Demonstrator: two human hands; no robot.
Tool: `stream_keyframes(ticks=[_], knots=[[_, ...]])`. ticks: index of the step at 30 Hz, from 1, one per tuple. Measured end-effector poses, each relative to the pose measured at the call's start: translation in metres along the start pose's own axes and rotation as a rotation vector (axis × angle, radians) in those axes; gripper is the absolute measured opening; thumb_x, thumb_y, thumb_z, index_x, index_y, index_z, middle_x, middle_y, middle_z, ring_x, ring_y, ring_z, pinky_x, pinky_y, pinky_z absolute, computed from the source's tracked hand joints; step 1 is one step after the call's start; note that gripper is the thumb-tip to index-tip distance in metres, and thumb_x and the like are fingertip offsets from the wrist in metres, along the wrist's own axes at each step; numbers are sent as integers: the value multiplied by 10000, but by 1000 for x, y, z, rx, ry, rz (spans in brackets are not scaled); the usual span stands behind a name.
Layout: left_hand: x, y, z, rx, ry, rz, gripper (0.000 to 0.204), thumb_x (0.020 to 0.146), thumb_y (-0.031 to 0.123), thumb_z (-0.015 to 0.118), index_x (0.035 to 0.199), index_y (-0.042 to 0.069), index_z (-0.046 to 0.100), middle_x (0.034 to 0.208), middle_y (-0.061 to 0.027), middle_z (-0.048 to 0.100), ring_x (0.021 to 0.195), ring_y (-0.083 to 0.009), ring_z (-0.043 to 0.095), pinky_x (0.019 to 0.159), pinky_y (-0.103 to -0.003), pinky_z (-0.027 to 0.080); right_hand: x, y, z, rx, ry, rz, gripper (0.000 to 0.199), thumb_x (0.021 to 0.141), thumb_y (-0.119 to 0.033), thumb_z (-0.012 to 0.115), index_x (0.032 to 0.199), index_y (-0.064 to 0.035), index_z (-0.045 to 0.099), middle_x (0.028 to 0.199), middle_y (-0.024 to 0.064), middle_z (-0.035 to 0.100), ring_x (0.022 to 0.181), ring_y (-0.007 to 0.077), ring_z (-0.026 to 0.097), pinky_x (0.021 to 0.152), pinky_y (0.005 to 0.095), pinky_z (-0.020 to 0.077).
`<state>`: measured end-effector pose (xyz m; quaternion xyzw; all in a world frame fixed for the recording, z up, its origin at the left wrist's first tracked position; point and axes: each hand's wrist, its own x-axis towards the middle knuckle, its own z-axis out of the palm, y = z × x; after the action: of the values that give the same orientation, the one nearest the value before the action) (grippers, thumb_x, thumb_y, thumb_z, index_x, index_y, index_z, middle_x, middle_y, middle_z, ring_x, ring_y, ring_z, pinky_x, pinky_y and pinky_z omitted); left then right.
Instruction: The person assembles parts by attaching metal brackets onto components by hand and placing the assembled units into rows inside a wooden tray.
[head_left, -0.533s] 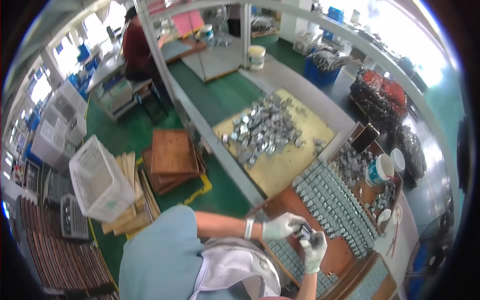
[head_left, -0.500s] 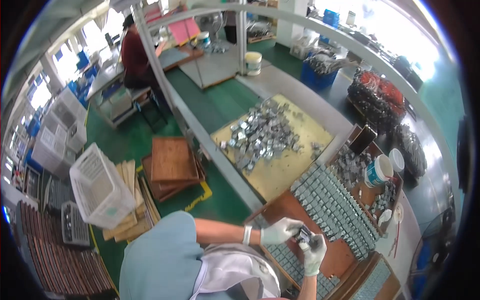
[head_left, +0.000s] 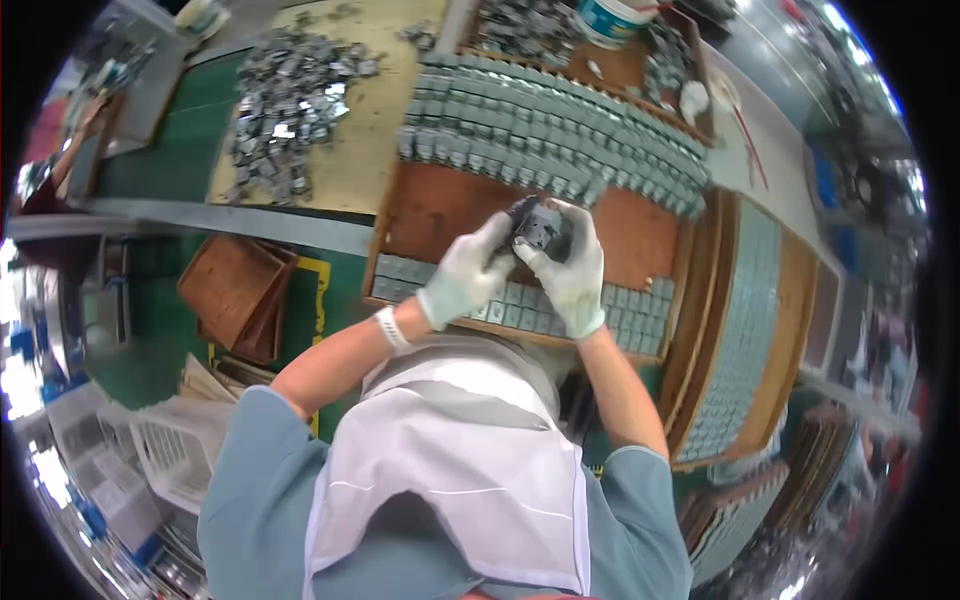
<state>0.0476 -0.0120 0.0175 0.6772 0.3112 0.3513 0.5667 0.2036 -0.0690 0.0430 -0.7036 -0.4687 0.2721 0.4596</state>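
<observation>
Sitting between both hands (head_left: 470,268) (head_left: 573,268) is a grey part (head_left: 540,228).

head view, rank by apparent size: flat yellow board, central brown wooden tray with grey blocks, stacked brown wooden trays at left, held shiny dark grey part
1. Central brown wooden tray
2. Flat yellow board, cropped above
3. Stacked brown wooden trays
4. Dark grey part

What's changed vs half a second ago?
Mainly the camera: the view has swung, so the wooden tray sits further up and left in the picture. No visible pick-up or release: the left hand and right hand still hold the dark metal part over the tray. The loose metal pile stays on the yellowish board.
</observation>
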Motion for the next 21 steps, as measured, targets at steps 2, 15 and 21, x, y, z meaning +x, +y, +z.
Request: stream_keyframes(ticks=[2, 15, 21], knots=[[-5, -7, -7, 3, -101, -46, 447, 913, -49, 495, 1352, 1, 563, 1070, -121, 708, 967, -162, 671, 823, -309, 526, -9, 18, -25, -210, 67, -159, 645, 757, -175, 835, 1313, -80, 521, 991, 156, 726, 915, 278, 723, 838, 341, 580], [28, -1, -74, 271, 28, 188, 258, 882, -36, 559, 1108, -11, 682, 759, -101, 587, 626, -142, 511, 595, -295, 458, 22, 93, -89, -630, 174, -141, 682, 783, -103, 762, 1418, -129, 515, 1241, 125, 674, 1071, 295, 685, 872, 378, 557], [112, -63, -197, 1229, 410, 138, 260, 796, 168, 602, 1008, 46, 690, 949, -176, 696, 847, -395, 664, 743, -495, 542, 7, 111, -191, -726, -278, -293, 286, 790, -171, 754, 1058, -86, 701, 1162, 174, 665, 1075, 392, 623, 957, 481, 500]])
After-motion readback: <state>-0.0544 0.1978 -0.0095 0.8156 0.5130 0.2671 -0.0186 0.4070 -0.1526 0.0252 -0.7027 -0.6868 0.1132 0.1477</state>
